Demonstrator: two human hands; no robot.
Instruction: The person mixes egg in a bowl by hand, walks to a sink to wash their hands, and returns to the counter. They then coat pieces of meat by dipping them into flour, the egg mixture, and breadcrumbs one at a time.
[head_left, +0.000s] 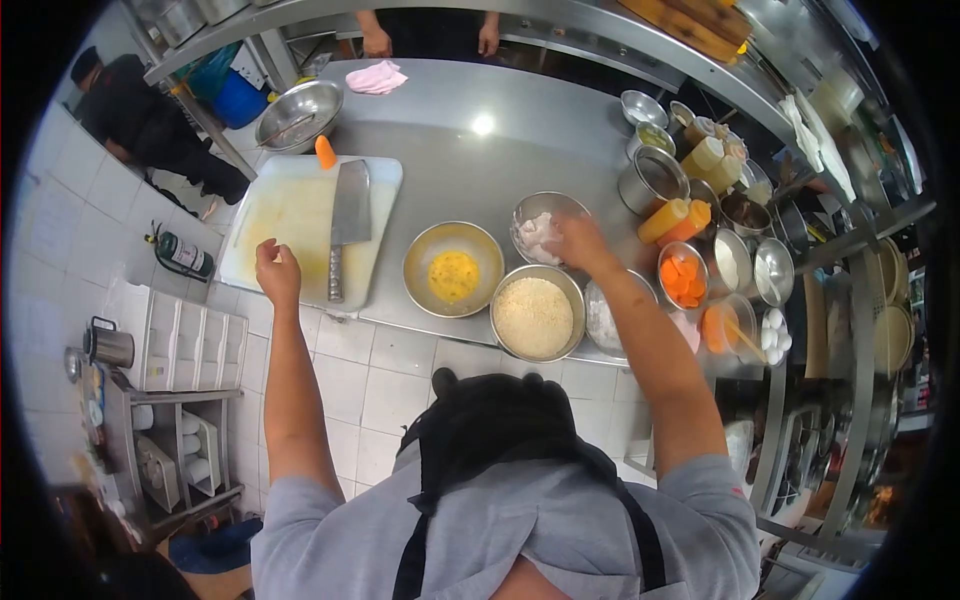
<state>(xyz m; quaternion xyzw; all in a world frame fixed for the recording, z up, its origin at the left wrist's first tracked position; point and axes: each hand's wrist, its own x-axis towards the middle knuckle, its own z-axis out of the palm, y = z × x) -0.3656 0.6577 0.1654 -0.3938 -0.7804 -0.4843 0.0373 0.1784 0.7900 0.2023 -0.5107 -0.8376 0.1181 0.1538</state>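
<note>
My right hand (574, 241) reaches into a metal bowl (517, 212), its fingers closed at the white, flour-coated pieces (541, 234); the fingertips are partly hidden. Over the left part of a white cutting board (385, 196), my left hand (277, 269) is held with curled fingers and nothing visible in them. A cleaver (350, 205) lies on the board, handle towards me. Between the board and my right hand stands a bowl of beaten egg (453, 276). Nearest me are a bowl of breadcrumbs (536, 316) and a bowl of white powder (600, 322), partly covered by my right forearm.
A carrot piece (325, 152) sits at the board's far edge, near a large metal bowl (300, 117). Pink cloth (376, 78) lies farther back. Sliced carrots (683, 278), sauce bottles (664, 219), a pot (652, 180) and eggs (775, 335) crowd the right side. People stand beyond the table.
</note>
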